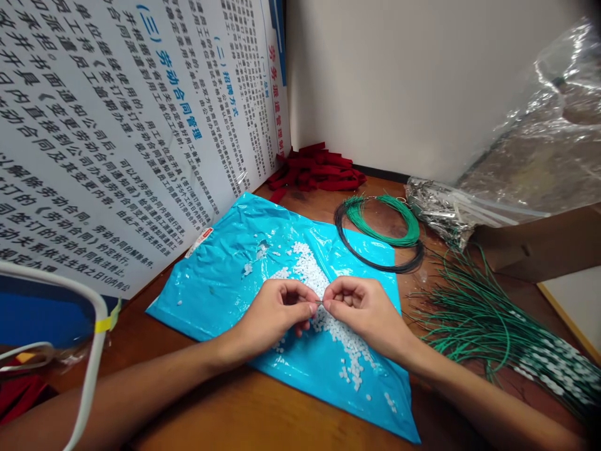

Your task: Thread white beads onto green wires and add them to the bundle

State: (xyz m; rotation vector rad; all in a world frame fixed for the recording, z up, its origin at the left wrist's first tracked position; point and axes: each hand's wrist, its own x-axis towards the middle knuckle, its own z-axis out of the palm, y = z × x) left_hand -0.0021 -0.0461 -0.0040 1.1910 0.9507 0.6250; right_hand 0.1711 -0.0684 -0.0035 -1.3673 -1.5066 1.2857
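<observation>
Over a blue plastic bag, my left hand [283, 307] and my right hand [354, 304] meet fingertip to fingertip. Thumb and forefinger of the left are pinched on a thin dark wire [319, 302], of which only a short bit shows. The right thumb and forefinger are pressed together at the other side of that bit; what they pinch is too small to make out. Under and around both hands lie many small white beads [307, 263], loose on the blue plastic bag [211, 294].
Coils of green wire [406, 228] and black wire [399, 268] lie at the bag's far right. Bundled green wires with white beads [554, 357] spread at right, near a cardboard box [549, 241]. Red strips [319, 169] are piled behind. A white tube frame [96, 351] stands at left.
</observation>
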